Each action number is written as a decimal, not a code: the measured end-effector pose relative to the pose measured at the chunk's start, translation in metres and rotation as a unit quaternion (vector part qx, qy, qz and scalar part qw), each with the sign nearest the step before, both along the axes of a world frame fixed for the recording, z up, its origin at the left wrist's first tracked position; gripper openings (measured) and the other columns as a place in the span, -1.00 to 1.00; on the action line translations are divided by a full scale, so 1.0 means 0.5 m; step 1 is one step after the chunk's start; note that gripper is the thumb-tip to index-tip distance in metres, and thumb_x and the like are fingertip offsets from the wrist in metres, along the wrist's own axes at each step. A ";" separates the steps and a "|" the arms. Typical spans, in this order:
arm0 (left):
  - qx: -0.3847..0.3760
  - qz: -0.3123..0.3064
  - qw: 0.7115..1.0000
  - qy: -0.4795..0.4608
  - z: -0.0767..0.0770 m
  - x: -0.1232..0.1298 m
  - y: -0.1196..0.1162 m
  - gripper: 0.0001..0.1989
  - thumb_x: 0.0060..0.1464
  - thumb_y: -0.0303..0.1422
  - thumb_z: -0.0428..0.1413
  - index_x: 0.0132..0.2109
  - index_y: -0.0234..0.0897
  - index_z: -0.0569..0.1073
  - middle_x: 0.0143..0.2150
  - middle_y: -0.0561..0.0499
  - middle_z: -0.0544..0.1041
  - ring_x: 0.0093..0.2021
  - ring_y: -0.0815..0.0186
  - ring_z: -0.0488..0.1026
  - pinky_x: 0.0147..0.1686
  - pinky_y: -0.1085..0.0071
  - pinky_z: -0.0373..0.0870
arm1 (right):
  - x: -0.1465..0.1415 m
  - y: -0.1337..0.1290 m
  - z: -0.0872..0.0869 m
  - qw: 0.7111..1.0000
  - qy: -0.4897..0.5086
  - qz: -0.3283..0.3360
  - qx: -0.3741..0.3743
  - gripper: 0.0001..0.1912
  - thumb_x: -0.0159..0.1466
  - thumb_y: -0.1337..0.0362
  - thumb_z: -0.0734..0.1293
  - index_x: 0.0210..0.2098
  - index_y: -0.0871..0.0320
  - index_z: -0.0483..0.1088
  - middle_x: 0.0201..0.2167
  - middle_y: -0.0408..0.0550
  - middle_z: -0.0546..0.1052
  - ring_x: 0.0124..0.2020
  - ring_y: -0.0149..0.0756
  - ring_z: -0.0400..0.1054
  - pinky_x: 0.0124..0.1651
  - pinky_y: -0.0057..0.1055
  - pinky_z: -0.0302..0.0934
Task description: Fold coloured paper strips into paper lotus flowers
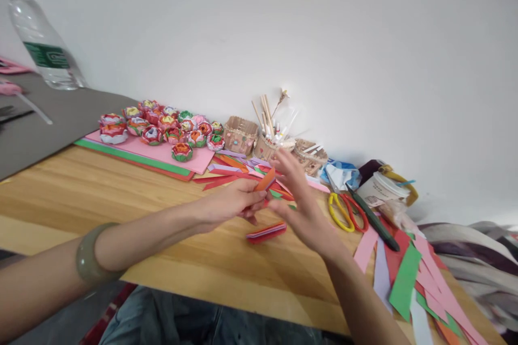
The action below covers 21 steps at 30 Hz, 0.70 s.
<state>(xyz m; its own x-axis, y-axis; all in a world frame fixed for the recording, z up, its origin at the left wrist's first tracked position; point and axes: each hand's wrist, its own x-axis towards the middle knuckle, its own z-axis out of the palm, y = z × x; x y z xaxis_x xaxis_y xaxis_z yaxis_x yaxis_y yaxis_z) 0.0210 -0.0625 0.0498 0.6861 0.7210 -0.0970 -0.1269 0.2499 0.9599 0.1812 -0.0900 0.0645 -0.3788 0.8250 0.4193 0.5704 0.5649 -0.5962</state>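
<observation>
A folded orange paper strip [266, 179] is pinched between the thumb and fingers of my left hand [230, 202], above the wooden table. My right hand [303, 210] is just to its right, fingers spread and raised; it holds nothing that I can see. Below and between both hands lies a small stack of folded red, orange and purple paper strips [266, 233] on the tabletop. Behind the hands, a pile of loose folded strips [226, 168] in several colours is partly hidden by them.
Several paper flowers [182, 152] stand on coloured sheets [198, 160] at the left back. Woven baskets [240, 135] with sticks are by the wall. Scissors [342, 213], a dark green pen-like tool [374, 218], a white tub [380, 190] and cut paper strips [406, 280] lie right. A bottle [44, 46] stands far left.
</observation>
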 end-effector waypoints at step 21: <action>0.209 -0.034 0.954 0.214 -0.006 -0.020 0.042 -0.66 0.07 -0.18 -0.05 -0.56 -0.27 0.17 -0.67 0.20 0.13 -0.69 0.51 0.05 -0.70 0.56 -0.02 | 0.047 0.005 -0.018 0.975 -0.148 -0.010 0.166 -0.71 0.21 0.33 0.30 -0.07 0.18 0.42 -0.13 0.11 0.51 -0.14 -0.18 0.39 -0.15 -0.29 0.28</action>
